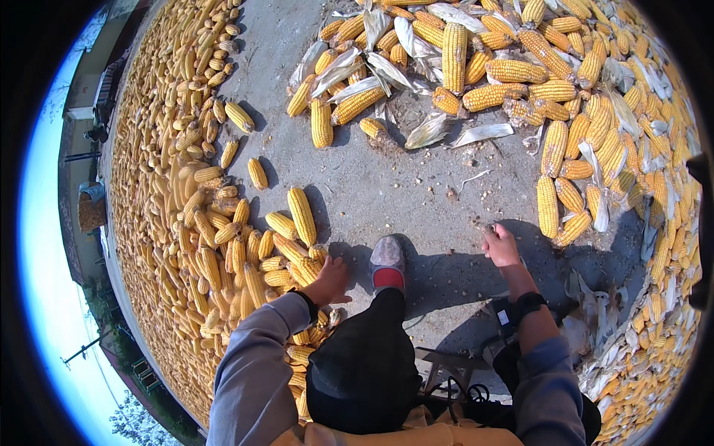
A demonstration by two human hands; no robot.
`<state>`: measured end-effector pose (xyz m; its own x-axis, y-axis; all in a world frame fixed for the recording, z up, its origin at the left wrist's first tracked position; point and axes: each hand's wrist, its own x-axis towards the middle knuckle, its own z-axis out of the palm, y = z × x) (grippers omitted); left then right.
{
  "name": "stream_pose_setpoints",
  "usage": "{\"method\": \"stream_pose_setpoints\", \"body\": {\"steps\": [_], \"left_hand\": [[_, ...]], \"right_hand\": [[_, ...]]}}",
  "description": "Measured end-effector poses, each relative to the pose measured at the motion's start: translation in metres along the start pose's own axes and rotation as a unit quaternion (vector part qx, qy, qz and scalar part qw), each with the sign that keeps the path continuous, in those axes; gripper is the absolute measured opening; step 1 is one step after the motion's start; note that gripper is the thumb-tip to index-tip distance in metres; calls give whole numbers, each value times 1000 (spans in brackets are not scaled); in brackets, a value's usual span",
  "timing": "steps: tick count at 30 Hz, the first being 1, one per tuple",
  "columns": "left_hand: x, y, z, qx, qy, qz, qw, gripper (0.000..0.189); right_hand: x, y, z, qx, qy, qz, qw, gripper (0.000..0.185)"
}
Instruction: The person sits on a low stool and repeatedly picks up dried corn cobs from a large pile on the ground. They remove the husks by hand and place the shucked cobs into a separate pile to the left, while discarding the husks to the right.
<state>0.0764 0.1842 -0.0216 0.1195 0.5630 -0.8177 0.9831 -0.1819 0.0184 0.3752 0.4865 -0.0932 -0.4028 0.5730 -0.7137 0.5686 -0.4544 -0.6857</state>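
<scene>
My left hand (330,283) is over the right edge of a large heap of husked corn cobs (245,279), its thumb spread from the fingers. Its fingers are beside a yellow cob (308,270), and no cob shows in its grasp. A longer cob (302,216) rests at the heap's edge just beyond. My right hand (500,245) hovers above the concrete with its fingers curled into a fist. Small dry wisps (481,224) show by those fingertips; whether they are held is unclear. Right of this hand, a cob (547,207) borders another pile.
Corn cobs mixed with dry husks (597,128) curve around the far and right sides. Loose kernels dot the concrete (424,189). My shoe (387,261) is between my hands. Wooden stool legs (449,365) show beneath me. Loose husks (597,312) lie at right.
</scene>
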Motion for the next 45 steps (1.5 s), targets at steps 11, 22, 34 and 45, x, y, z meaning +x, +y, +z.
{"method": "stream_pose_setpoints", "body": {"steps": [11,22,34,45], "left_hand": [[-15,-3,43,-192,-65,1,979,28],[16,-24,-16,-291,-91,8,952,30],[207,-83,-218,-268,513,-142,803,47],[188,-25,-217,-779,116,29,615,41]], "right_hand": [[11,-7,-18,10,50,-49,998,19],[6,-20,-6,-287,83,-280,912,19],[17,-46,-11,-54,52,-140,987,25],[9,-70,0,79,-55,-59,994,40]]}}
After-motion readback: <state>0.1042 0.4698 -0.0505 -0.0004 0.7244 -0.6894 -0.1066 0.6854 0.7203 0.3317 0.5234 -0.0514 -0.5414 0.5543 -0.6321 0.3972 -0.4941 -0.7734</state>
